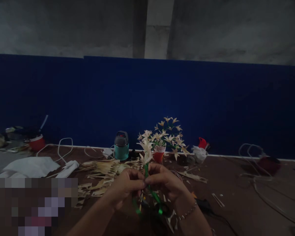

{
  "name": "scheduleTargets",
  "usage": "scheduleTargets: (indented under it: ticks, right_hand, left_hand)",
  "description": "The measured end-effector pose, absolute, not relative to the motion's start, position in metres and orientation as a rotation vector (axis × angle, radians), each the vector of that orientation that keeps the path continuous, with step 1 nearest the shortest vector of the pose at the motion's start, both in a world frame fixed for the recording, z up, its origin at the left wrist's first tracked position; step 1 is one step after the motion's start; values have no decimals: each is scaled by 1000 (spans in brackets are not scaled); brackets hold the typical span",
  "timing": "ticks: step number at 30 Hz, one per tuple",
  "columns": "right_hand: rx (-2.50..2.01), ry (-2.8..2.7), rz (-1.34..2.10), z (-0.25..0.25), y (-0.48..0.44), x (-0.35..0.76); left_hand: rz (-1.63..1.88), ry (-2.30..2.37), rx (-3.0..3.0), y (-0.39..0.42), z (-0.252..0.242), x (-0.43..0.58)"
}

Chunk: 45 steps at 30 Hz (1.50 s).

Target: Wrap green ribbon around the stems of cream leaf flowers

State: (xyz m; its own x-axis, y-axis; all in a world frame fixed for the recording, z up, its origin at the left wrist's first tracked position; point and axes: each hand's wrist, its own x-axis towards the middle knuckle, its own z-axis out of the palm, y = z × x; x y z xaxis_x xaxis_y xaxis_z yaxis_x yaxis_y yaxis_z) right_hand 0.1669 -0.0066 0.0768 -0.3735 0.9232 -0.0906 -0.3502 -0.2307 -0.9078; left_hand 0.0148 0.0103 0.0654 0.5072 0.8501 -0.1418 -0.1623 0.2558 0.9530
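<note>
Both my hands meet in front of me around the green stem of a pale artificial flower spray (146, 151). My left hand (127, 183) pinches the stem from the left with thumb and fingertips. From the right, my right hand (163, 179) closes on the same stem, its thumb beside the left fingertips; a beaded bracelet circles that wrist. Shiny green tape (155, 197) hangs below the hands. Just behind stands a red and white cup (159, 154) holding several similar cream flowers (173, 136) on green stems.
Dry husk pieces (102, 173) lie left of my hands. Behind them stands a teal jar with a dark lid (121, 146). White sticks (218, 200) and a black corded tool (204, 206) lie at right. White cloth (30, 167) and a red container (37, 143) sit left; a blue partition (113, 95) rises behind.
</note>
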Motion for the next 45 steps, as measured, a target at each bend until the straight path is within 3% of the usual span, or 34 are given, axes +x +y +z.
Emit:
scheduleTargets:
  ticks: [19,31,45]
  right_hand:
    - [-793,-1070,1719,78,-7,163]
    - [-634,-1264,1829,68,-3,176]
    - [-709,-1246,1696,73,-8,173]
  left_hand:
    - [702,787,1070,7,69,17]
    - [569,554,982,11,65,11]
    - [649,625,1083,8,66,12]
